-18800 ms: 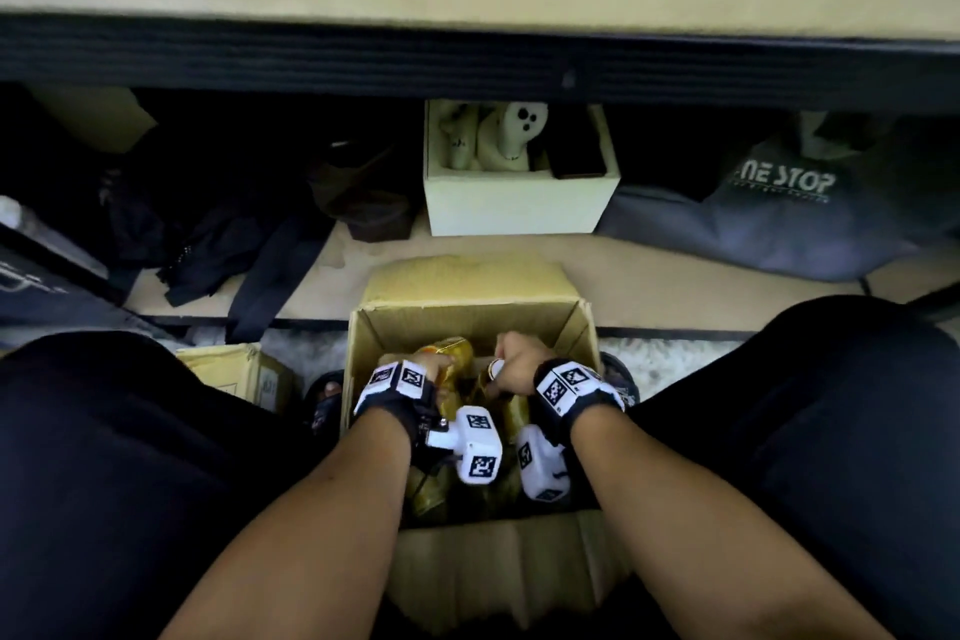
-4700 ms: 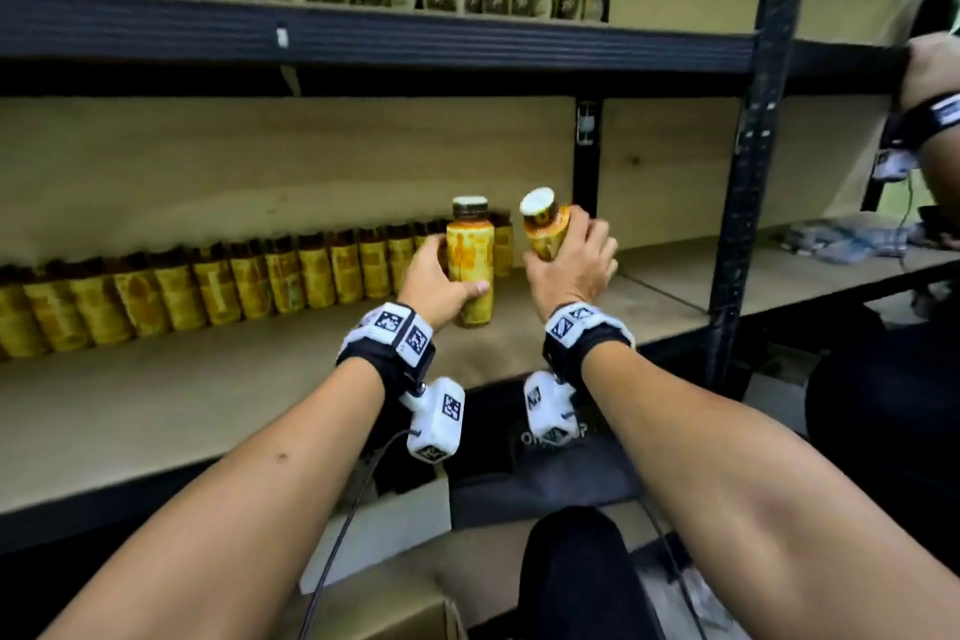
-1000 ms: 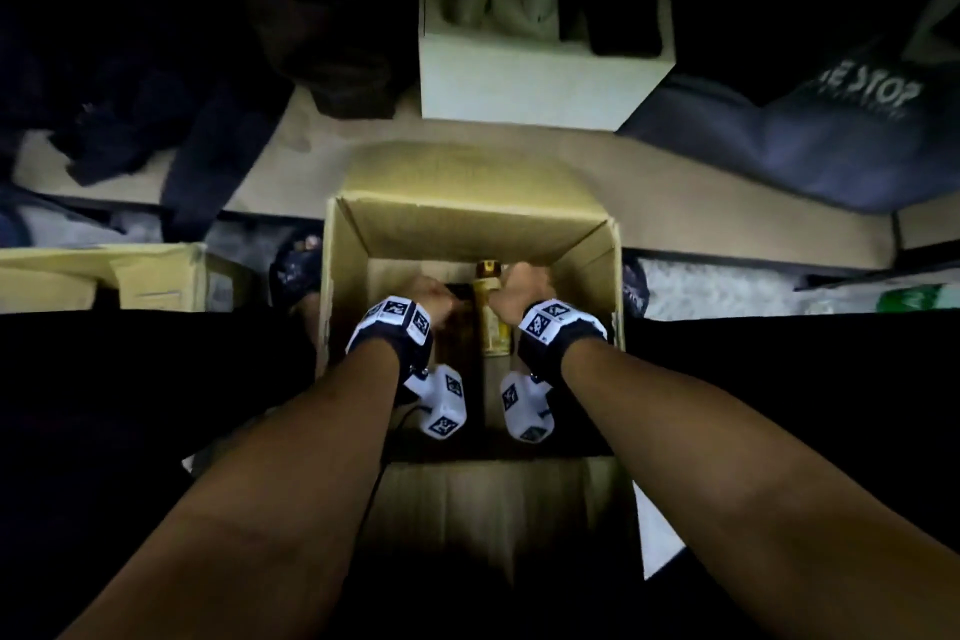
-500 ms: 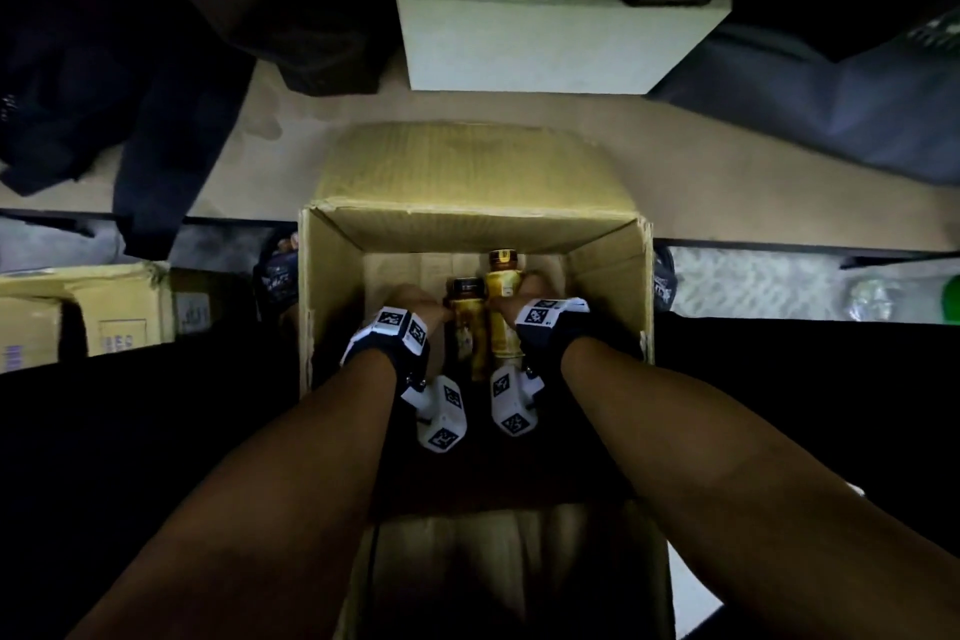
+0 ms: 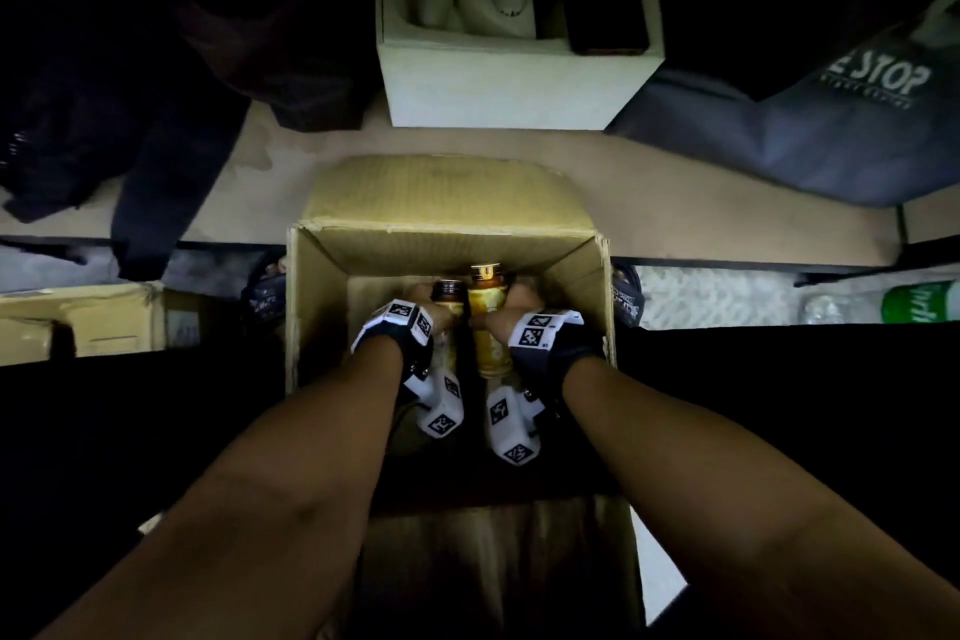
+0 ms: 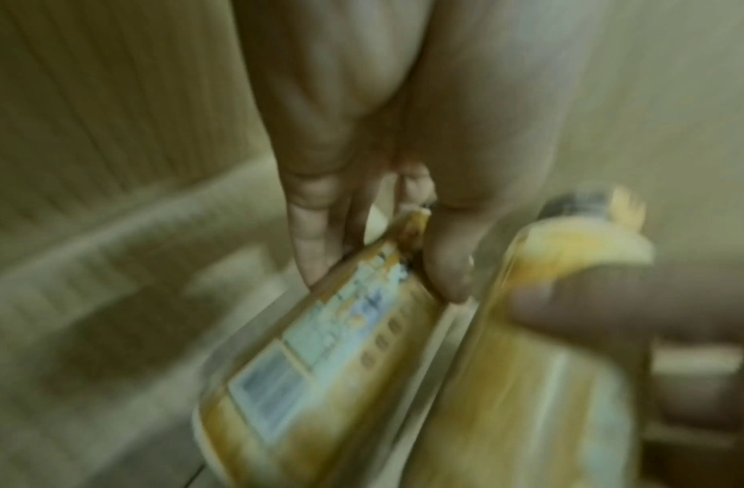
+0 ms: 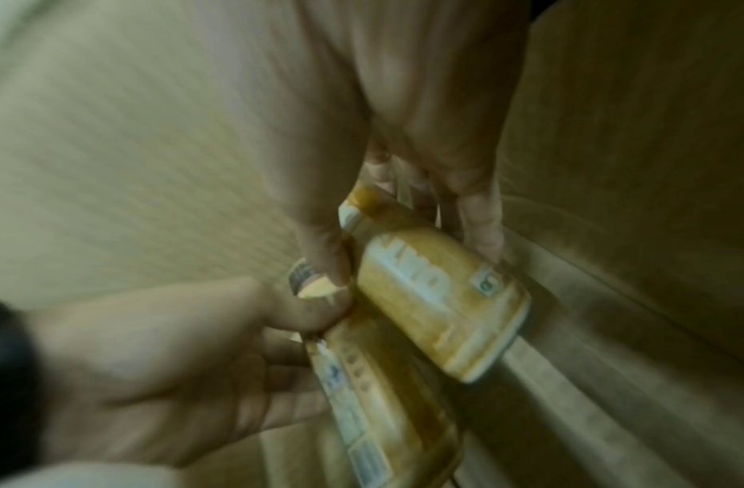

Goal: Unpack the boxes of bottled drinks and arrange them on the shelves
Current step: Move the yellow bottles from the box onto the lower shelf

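Note:
Both hands are inside an open cardboard box [image 5: 317,307] on the floor between my knees. My left hand [image 5: 423,304] grips a yellow-labelled bottle [image 5: 448,294] with a dark cap; the left wrist view shows thumb and fingers round that bottle [image 6: 319,379]. My right hand [image 5: 514,301] grips a second yellow bottle [image 5: 488,322] with a gold cap, seen in the right wrist view as the upper bottle [image 7: 436,297]. The two bottles are side by side and touching, lifted off the box bottom. Both wrist views are blurred.
A low wooden shelf [image 5: 675,203] lies just beyond the box, holding a white box [image 5: 509,83] with pale figures, dark clothing [image 5: 156,120] at left and a grey bag [image 5: 831,130] at right. Another cardboard box [image 5: 78,322] is on the floor at left, a plastic bottle [image 5: 914,301] at right.
In the last second both hands have closed on the two bottles in the box and raised them a little; the left bottle's cap has come into sight beside the right one.

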